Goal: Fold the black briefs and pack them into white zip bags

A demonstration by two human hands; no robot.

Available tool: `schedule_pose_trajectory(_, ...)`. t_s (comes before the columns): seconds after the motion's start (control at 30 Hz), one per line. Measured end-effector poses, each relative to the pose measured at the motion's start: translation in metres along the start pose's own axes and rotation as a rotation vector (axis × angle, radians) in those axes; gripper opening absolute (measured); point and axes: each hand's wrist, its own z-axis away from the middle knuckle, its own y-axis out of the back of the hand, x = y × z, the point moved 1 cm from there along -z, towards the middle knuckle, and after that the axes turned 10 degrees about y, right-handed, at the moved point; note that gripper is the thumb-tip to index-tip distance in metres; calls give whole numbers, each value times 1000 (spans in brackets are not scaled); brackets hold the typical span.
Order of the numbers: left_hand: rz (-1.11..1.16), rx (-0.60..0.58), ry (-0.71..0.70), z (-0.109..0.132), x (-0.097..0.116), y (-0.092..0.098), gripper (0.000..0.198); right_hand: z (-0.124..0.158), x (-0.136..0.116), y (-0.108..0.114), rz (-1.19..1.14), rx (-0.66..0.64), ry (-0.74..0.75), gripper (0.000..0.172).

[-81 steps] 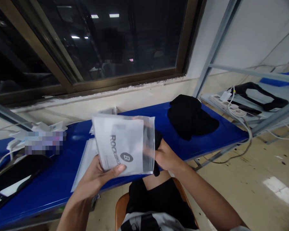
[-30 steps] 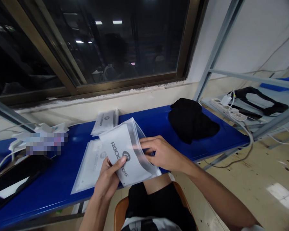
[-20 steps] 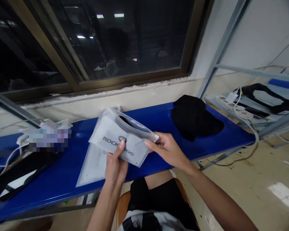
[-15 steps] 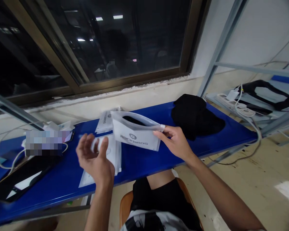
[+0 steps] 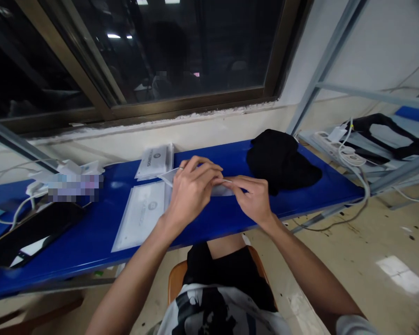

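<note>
Left hand (image 5: 195, 184) and right hand (image 5: 254, 196) pinched a pale bag (image 5: 169, 176) along its edge over the blue surface (image 5: 209, 225), closing seemingly unfinished, printed bags (image 5: 139, 216) flat at left, black cloth heap (image 5: 282, 160) loose at right.

Pouches (image 5: 141, 214) left, cloth (image 5: 281, 160) right, on table (image 5: 212, 217)

Indoor, middling brightness, white light. Window (image 5: 216, 56) nearly black, mirroring small lamp strips near its top. Hard pale glare on the floor (image 5: 363, 251); faint sheen on the blue table (image 5: 199, 228). Black cloth (image 5: 282, 160) swallows detail. Shadow under the table's left end. Left hand (image 5: 193, 186) and right hand (image 5: 253, 197) slightly soft; print on the flat bag (image 5: 139, 218) hazy. Wide-lens stretch toward the edges, top right corner darkened. Blocky pixelation at left.
</note>
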Motion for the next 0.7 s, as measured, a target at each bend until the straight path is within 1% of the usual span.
schedule_pose_trajectory(0.1, -28, 51, 98, 4, -27, 17, 13, -1, 4, 19, 77, 164, -28, 16)
schedule_pose_trajectory(0.17, -19, 78, 181, 9, -48, 26, 13, -1, 6, 27, 139, 233, -31, 14)
schedule_pose_trajectory(0.23, 28, 109, 279, 20, -64, 31, 14, 1, 8, 26, 151, 247, -57, 22)
schedule_pose_trajectory(0.3, 124, 164, 441, 39, -68, 31, 15, 4, 9, 15, 110, 285, -148, 32)
schedule_pose_trajectory(0.33, 207, 199, 556, 52, -66, 29, 19, 7, 8, 6, 74, 339, -213, 35)
schedule_pose_trajectory(0.37, 321, 226, 699, 66, -62, 26, 26, 9, 7, -4, 32, 415, -284, 35)
schedule_pose_trajectory(0.4, 483, 229, 859, 81, -56, 22, 35, 12, 4, -15, -20, 500, -357, 35)
schedule_pose_trajectory(0.43, 692, 202, 1000, 95, -50, 18, 43, 14, 1, -26, -78, 580, -427, 34)
schedule_pose_trajectory(0.47, 891, 152, 1109, 106, -43, 14, 52, 16, -3, -38, -140, 637, -489, 34)
schedule_pose_trajectory(0.5, 1067, 85, 1179, 113, -38, 11, 57, 18, -8, -50, -203, 655, -544, 35)
schedule_pose_trajectory(0.53, 1201, 43, 1221, 116, -36, 10, 58, 19, -13, -60, -274, 629, -589, 36)
schedule_pose_trajectory(0.57, 1281, 36, 1243, 114, -39, 11, 57, 20, -19, -70, -361, 555, -622, 37)
schedule_pose_trajectory(0.6, 1308, 65, 1256, 108, -47, 16, 53, 22, -24, -78, -460, 450, -642, 37)
schedule_pose_trajectory(0.63, 1276, 123, 1266, 99, -61, 22, 47, 24, -28, -84, -562, 329, -647, 37)
schedule_pose_trajectory(0.67, 1196, 191, 1276, 88, -79, 29, 42, 27, -30, -88, -649, 203, -638, 36)
schedule_pose_trajectory(0.7, 1079, 219, 1286, 75, -100, 36, 38, 31, -32, -90, -706, 87, -620, 35)
